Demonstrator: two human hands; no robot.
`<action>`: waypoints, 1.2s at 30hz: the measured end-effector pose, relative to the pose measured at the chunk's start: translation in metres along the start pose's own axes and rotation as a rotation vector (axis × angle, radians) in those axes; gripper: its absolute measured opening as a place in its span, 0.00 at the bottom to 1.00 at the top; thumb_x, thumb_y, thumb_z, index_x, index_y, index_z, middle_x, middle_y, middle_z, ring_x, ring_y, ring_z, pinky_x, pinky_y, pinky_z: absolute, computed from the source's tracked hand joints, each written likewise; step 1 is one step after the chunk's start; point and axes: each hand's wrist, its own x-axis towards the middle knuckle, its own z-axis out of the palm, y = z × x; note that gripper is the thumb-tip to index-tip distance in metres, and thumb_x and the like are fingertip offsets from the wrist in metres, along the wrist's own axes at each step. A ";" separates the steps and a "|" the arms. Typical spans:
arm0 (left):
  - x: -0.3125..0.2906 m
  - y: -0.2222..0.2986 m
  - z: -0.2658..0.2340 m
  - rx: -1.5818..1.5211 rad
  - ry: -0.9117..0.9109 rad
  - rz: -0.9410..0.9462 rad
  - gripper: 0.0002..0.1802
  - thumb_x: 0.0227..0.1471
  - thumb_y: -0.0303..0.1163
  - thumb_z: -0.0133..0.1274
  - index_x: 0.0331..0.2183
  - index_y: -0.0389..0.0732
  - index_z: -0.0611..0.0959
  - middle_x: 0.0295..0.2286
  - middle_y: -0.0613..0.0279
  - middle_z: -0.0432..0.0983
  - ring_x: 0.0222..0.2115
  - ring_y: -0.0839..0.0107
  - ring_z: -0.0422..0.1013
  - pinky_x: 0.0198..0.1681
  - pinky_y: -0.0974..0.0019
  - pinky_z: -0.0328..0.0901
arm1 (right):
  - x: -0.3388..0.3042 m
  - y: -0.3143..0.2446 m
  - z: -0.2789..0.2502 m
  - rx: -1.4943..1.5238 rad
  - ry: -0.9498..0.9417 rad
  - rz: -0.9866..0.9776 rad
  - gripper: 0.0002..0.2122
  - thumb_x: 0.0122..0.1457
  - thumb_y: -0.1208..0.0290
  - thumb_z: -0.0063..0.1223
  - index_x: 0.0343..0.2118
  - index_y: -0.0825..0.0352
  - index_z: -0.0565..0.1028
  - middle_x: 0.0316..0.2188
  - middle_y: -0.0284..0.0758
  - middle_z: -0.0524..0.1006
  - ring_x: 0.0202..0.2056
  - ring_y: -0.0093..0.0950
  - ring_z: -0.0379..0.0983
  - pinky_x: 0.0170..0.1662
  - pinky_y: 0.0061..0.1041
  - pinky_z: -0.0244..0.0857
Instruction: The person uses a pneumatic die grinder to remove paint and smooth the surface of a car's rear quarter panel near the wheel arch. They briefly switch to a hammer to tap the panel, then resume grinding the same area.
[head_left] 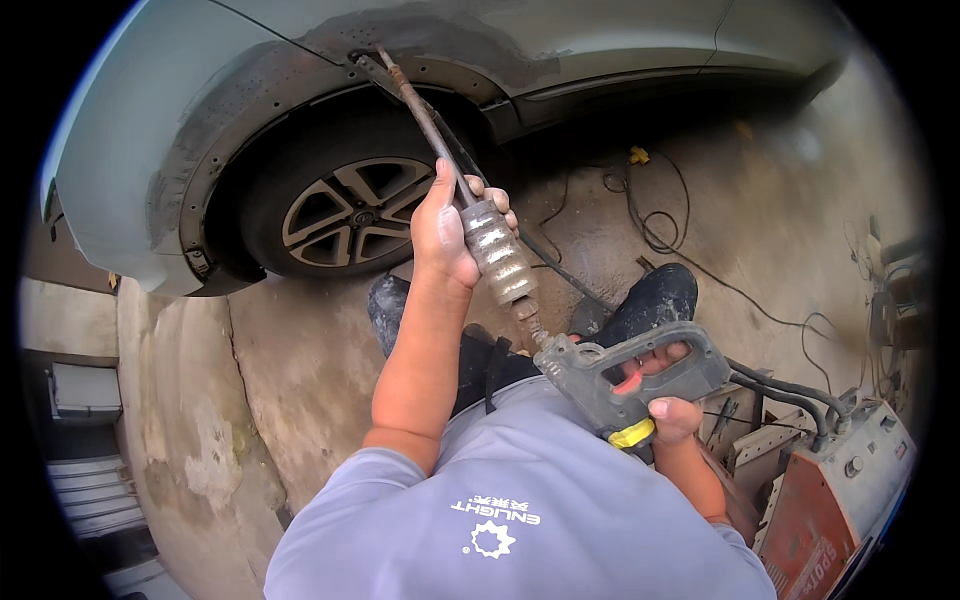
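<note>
A slide-hammer dent puller [497,250] runs from near my waist up to the car fender [300,50]. Its rod tip meets the sanded dark patch above the wheel arch, where small holes line the edge. My left hand [450,228] is wrapped round the upper end of the ribbed metal weight and the rod, thumb along the shaft. At the near end is the puller's black pistol-grip handle [650,370] with a red trigger and a yellow part. My right hand [675,408] is closed on that handle, fingers through its opening; part of the palm is hidden.
The car wheel [355,215] sits under the arch, close to the rod. A red and grey machine [835,500] stands at lower right, with thick black cables [785,385] running to the handle. A thin cable [655,235] loops over the concrete floor. My knees are bent beneath the tool.
</note>
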 end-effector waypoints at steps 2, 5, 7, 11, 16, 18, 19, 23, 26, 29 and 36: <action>0.012 0.012 0.002 -0.021 0.004 -0.005 0.30 0.66 0.62 0.41 0.30 0.44 0.73 0.23 0.52 0.75 0.20 0.57 0.74 0.26 0.54 0.72 | -0.002 0.000 0.000 0.006 0.005 0.008 0.37 0.41 0.80 0.54 0.60 0.53 0.72 0.61 0.34 0.72 0.65 0.41 0.64 0.72 0.57 0.45; 0.037 0.039 0.004 -0.033 0.032 -0.018 0.32 0.65 0.65 0.40 0.35 0.43 0.73 0.23 0.54 0.75 0.22 0.58 0.75 0.25 0.53 0.72 | -0.006 0.003 -0.002 -0.016 0.001 -0.001 0.37 0.41 0.77 0.55 0.61 0.54 0.71 0.59 0.34 0.72 0.61 0.39 0.68 0.67 0.49 0.55; 0.037 0.041 0.002 -0.030 0.013 -0.007 0.29 0.66 0.61 0.42 0.33 0.42 0.73 0.23 0.54 0.75 0.20 0.59 0.74 0.26 0.54 0.73 | -0.003 0.002 -0.007 -0.048 -0.067 -0.015 0.37 0.41 0.76 0.56 0.62 0.55 0.70 0.59 0.35 0.72 0.58 0.38 0.69 0.63 0.43 0.60; -0.018 -0.005 0.006 0.022 0.079 0.032 0.27 0.67 0.58 0.44 0.28 0.45 0.72 0.22 0.55 0.75 0.19 0.61 0.73 0.24 0.58 0.71 | -0.011 0.000 0.000 -0.035 0.161 0.035 0.29 0.37 0.73 0.57 0.49 0.57 0.70 0.40 0.27 0.68 0.43 0.29 0.66 0.56 0.37 0.62; -0.024 -0.001 0.006 -0.068 -0.035 -0.042 0.28 0.68 0.59 0.40 0.27 0.46 0.70 0.20 0.60 0.71 0.19 0.63 0.71 0.24 0.60 0.70 | -0.005 -0.004 0.002 -0.010 0.228 0.072 0.26 0.36 0.75 0.57 0.44 0.55 0.68 0.36 0.25 0.63 0.41 0.27 0.63 0.54 0.36 0.62; -0.021 -0.014 -0.005 -0.321 -0.275 -0.009 0.28 0.69 0.58 0.38 0.26 0.47 0.69 0.20 0.62 0.71 0.18 0.64 0.69 0.24 0.61 0.68 | -0.002 -0.002 0.000 0.014 0.197 0.086 0.26 0.36 0.76 0.57 0.43 0.54 0.68 0.36 0.24 0.63 0.41 0.27 0.62 0.54 0.36 0.62; -0.013 -0.022 -0.015 -0.441 -0.396 0.003 0.28 0.70 0.57 0.37 0.26 0.47 0.69 0.20 0.63 0.70 0.18 0.64 0.68 0.23 0.62 0.67 | -0.001 -0.002 0.001 0.016 0.206 0.089 0.25 0.35 0.75 0.57 0.42 0.55 0.67 0.35 0.25 0.63 0.40 0.27 0.63 0.52 0.36 0.63; 0.002 -0.035 -0.041 -0.767 -0.777 -0.030 0.28 0.71 0.56 0.33 0.25 0.46 0.68 0.18 0.64 0.70 0.17 0.65 0.67 0.24 0.61 0.66 | 0.001 0.001 -0.002 0.014 0.176 0.107 0.22 0.35 0.74 0.57 0.36 0.56 0.63 0.34 0.27 0.63 0.38 0.27 0.65 0.49 0.35 0.66; -0.015 -0.015 -0.030 -0.132 -0.254 0.025 0.28 0.69 0.57 0.41 0.26 0.45 0.70 0.19 0.58 0.73 0.18 0.64 0.71 0.23 0.62 0.69 | 0.005 -0.003 0.001 -0.001 0.215 0.120 0.22 0.35 0.74 0.57 0.36 0.56 0.63 0.33 0.27 0.63 0.37 0.27 0.65 0.49 0.35 0.66; -0.014 -0.013 -0.028 0.249 0.050 0.058 0.26 0.66 0.56 0.49 0.26 0.43 0.73 0.21 0.52 0.76 0.19 0.63 0.74 0.24 0.62 0.71 | 0.008 -0.005 0.006 0.003 0.249 0.141 0.23 0.35 0.74 0.58 0.38 0.57 0.64 0.34 0.28 0.65 0.37 0.28 0.66 0.50 0.35 0.66; -0.010 -0.013 -0.031 0.223 0.033 0.057 0.27 0.66 0.57 0.48 0.27 0.42 0.72 0.21 0.50 0.75 0.19 0.60 0.73 0.24 0.61 0.70 | 0.006 -0.001 -0.002 0.012 0.208 0.143 0.25 0.35 0.74 0.58 0.42 0.57 0.67 0.37 0.28 0.67 0.41 0.28 0.66 0.51 0.35 0.67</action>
